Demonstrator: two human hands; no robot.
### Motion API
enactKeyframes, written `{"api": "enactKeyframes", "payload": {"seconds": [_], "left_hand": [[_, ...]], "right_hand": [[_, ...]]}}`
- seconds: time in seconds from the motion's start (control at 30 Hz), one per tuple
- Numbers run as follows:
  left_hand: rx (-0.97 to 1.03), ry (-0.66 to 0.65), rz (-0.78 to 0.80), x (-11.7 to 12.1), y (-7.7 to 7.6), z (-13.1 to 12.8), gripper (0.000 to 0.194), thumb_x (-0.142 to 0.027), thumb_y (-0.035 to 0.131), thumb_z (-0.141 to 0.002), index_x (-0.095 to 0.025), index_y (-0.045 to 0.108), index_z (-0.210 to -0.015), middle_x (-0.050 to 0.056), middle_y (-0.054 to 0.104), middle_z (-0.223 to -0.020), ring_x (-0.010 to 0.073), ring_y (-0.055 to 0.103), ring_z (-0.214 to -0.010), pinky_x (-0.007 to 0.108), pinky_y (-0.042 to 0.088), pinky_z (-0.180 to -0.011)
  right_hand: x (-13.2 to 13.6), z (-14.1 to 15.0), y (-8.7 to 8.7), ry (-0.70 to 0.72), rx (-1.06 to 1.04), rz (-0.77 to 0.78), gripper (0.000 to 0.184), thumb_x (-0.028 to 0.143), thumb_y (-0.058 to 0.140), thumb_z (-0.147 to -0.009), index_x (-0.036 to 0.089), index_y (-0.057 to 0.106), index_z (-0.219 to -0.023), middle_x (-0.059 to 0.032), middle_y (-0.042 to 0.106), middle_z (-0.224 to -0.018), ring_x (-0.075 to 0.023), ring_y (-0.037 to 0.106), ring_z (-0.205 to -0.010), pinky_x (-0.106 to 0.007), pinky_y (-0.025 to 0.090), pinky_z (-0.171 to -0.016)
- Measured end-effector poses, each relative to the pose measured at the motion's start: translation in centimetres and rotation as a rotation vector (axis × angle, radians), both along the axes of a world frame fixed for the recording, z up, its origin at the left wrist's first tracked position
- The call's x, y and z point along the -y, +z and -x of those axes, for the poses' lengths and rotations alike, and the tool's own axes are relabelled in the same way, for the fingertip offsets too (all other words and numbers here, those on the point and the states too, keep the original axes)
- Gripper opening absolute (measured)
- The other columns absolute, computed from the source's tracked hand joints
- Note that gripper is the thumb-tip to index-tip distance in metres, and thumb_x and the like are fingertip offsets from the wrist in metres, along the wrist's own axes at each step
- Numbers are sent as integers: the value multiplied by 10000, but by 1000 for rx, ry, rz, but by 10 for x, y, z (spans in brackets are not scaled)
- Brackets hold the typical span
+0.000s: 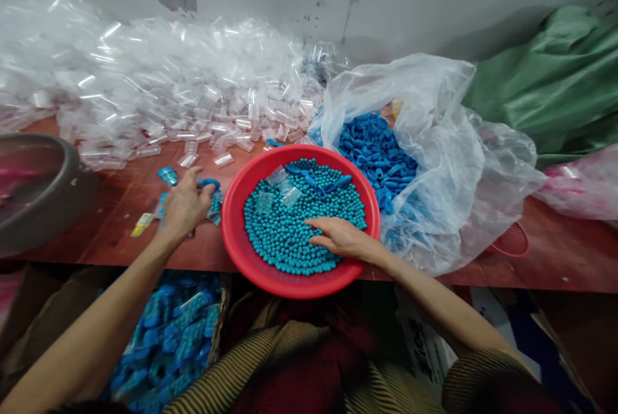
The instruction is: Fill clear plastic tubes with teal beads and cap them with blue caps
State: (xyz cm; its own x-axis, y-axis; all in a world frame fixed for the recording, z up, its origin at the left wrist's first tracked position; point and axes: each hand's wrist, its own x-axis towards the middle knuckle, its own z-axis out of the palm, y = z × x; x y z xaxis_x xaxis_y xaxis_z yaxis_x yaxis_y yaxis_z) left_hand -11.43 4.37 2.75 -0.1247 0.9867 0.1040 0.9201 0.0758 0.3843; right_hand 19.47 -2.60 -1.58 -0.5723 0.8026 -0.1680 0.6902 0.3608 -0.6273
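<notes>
My left hand is over the table left of the red basin, thumb and index finger apart. A blue plastic piece shows right by those fingertips; I cannot tell whether they touch it. Small clear packs with turquoise beads lie around this hand, partly hidden. Inside the red basin, turquoise beads form a wide layer. My right hand reaches in from the right, low over the beads, fingers stretched out and slightly apart. Clear plastic sleeves and several blue plastic pieces rest on the beads.
Clear plastic sleeves are heaped along the wall. A clear bag with blue pieces stands right of the basin. A grey tub sits at left. Below the table edge, a box holds blue bead-filled packs.
</notes>
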Motion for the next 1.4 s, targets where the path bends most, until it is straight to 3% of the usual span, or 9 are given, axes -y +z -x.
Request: {"api": "enactKeyframes", "payload": {"seconds": [0.13,0.37,0.57,0.7,0.77,0.87,1.0,1.23,1.4], "left_hand": [[-199,-67,-56,7,1,-35,395,-300,410,-859,-112,559,-1173,162,650,-1042,293,597,-968,382,438,-836],[-306,-455,308,8,-16,-107,358,-372,418,-860,-180,578,-1117,133,676,-1021,286,637,-936,334,459,-750],[-196,-360,481,-9,-38,-104,342,-341,521,-784,-138,603,-1047,206,653,-1067,338,606,-1019,396,462,-808],[-106,-344,507,-13,-45,-98,259,-335,583,-733,-162,639,-918,148,689,-938,287,638,-931,320,483,-731],[40,-324,563,-10,-45,-99,277,-366,554,-758,-158,626,-927,104,687,-789,228,658,-730,275,481,-596],[595,-262,672,0,-44,-104,371,-415,565,-749,-146,580,-1005,46,658,-735,138,587,-510,228,425,-454],[1009,-223,588,16,-41,-113,480,-418,653,-658,-133,563,-1035,39,650,-804,119,584,-582,224,439,-495],[730,-408,382,24,-31,-117,289,-359,602,-671,-162,654,-875,28,665,-767,153,574,-680,241,429,-587],[228,-542,807,11,-40,-116,80,-249,618,-588,-170,632,-594,-19,578,-526,123,509,-533,211,349,-499]], "right_hand": [[-15,2,2,-55,100,-23,359,316,517,-883,170,589,-1203,-120,666,-1135,-266,616,-1062,-379,474,-875],[-66,32,10,-124,240,-182,313,288,490,-901,171,542,-1187,-111,621,-1145,-226,600,-1032,-319,455,-861],[-86,60,-12,-94,260,-103,363,244,581,-829,128,511,-1166,-168,554,-1206,-281,579,-1057,-401,466,-863],[-88,54,-17,-165,183,29,196,229,620,-793,111,600,-947,-165,658,-1009,-294,619,-996,-399,503,-821],[-83,47,-14,-197,123,109,122,206,540,-845,115,603,-896,-119,691,-844,-234,671,-838,-325,546,-698],[-69,40,-10,-216,-21,255,152,144,440,-888,134,584,-936,-34,687,-721,-126,670,-621,-199,537,-516],[-51,36,-8,-309,-407,556,158,72,465,-838,125,586,-924,-22,660,-746,-111,666,-598,-172,520,-449],[-37,16,-4,-260,-399,439,195,179,544,-811,147,648,-973,6,633,-698,-110,621,-543,-183,461,-442],[-27,-8,0,-200,-223,202,348,227,562,-824,127,611,-1154,-43,689,-859,-119,622,-624,-242,482,-616]]}}
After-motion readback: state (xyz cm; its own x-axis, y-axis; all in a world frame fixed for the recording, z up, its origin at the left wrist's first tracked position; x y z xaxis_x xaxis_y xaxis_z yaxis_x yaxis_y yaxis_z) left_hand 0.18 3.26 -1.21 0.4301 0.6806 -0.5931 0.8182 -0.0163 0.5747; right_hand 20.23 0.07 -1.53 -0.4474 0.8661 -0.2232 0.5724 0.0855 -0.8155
